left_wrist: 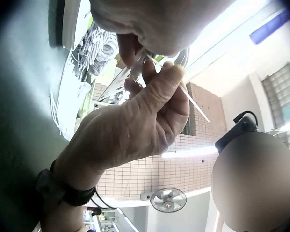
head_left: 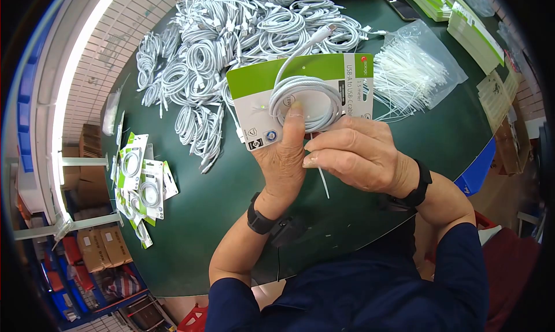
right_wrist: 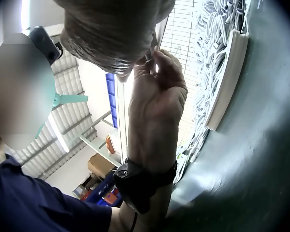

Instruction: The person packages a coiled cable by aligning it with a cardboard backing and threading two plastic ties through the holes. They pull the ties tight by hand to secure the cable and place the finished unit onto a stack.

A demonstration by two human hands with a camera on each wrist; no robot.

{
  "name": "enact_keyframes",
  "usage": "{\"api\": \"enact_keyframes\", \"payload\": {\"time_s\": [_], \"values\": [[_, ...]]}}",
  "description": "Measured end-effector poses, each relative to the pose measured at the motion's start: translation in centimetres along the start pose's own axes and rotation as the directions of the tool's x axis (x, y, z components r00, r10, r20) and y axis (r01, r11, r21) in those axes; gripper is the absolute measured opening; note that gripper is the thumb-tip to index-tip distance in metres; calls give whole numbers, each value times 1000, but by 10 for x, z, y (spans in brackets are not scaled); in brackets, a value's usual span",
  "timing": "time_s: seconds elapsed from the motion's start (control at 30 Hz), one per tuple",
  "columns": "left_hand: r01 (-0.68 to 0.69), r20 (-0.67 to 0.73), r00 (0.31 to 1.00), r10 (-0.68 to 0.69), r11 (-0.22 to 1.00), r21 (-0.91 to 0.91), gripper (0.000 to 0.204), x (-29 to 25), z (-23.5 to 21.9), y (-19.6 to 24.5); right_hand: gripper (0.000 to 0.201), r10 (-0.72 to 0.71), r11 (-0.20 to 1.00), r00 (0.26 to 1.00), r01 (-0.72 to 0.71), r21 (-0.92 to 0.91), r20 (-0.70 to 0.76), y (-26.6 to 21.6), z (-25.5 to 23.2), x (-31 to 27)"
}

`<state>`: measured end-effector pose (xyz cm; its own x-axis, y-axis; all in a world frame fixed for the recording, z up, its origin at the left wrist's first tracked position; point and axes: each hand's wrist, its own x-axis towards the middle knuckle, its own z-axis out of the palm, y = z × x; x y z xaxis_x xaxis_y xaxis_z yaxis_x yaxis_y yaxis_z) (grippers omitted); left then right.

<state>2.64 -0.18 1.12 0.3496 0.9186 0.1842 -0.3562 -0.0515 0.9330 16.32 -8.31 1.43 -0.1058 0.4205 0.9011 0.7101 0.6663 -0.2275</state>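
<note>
My left hand (head_left: 283,164) holds a green and white printed cable card (head_left: 245,109), its thumb lying over a coiled white braided cable (head_left: 332,115) on the card's front. The cable's plug (head_left: 322,34) sticks up past the card's top edge. Below the card, my right hand (head_left: 361,156) pinches a thin white cable tie (head_left: 324,183) between thumb and fingers; its tail hangs downward. In the left wrist view the right hand (left_wrist: 130,121) grips this tie (left_wrist: 198,106). The right wrist view shows the left hand (right_wrist: 157,101) close beside the right, the card mostly hidden.
A big heap of coiled white cables (head_left: 202,60) covers the table's (head_left: 196,228) far side. A clear bag of white cable ties (head_left: 413,66) lies to the right, stacked cards (head_left: 471,28) beyond it. Several carded cables (head_left: 141,184) are piled at the left edge.
</note>
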Motion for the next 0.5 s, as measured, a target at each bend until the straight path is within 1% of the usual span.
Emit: {"api": "enact_keyframes", "payload": {"time_s": [0.03, 0.07, 0.1, 0.13, 0.17, 0.2, 0.23, 0.3, 0.33, 0.43, 0.5], "values": [[-213, 104, 976, 190, 927, 308, 46, 1, -6, -3, 23, 22, 1000, 1000, -22, 15, -13, 1, -2, 0], [-417, 256, 909, 328, 720, 555, 46, 5, -14, -6, 23, 45, 999, 999, -44, 30, -23, 2, -4, 1], [-421, 261, 907, 331, 715, 557, 46, 4, -15, -10, 22, 67, 997, 997, -66, 45, -32, 3, -6, 2], [-426, 266, 905, 333, 710, 560, 45, 3, -16, -14, 21, 112, 992, 991, -108, 60, -77, 5, -5, 1], [-235, 122, 971, 206, 916, 325, 44, 0, -4, -12, 21, 158, 986, 980, -149, 76, -120, 6, -1, 1], [-104, 80, 993, 92, 981, 163, 42, -2, 1, -9, 20, 176, 983, 976, -167, 80, -127, 9, -4, 3], [25, 38, 999, -24, 1000, -12, 41, -4, 7, -6, 20, 195, 979, 972, -185, 83, -133, 11, -6, 5], [138, 79, 988, -131, 986, -96, 36, -5, 8, 0, 24, 185, 983, 979, -186, -7, -85, 12, -11, 7], [125, 68, 991, -119, 988, -90, 35, -6, 9, -2, 26, 179, 982, 982, -182, -53, -62, 12, -12, 8], [92, 50, 995, -89, 993, -77, 31, -5, 9, -6, 36, 103, 985, 991, -113, -129, -85, 16, -7, 5], [87, 58, 995, -82, 993, -74, 30, -3, 6, -5, 40, 77, 967, 996, -86, -241, -45, 14, -9, 9]]}}
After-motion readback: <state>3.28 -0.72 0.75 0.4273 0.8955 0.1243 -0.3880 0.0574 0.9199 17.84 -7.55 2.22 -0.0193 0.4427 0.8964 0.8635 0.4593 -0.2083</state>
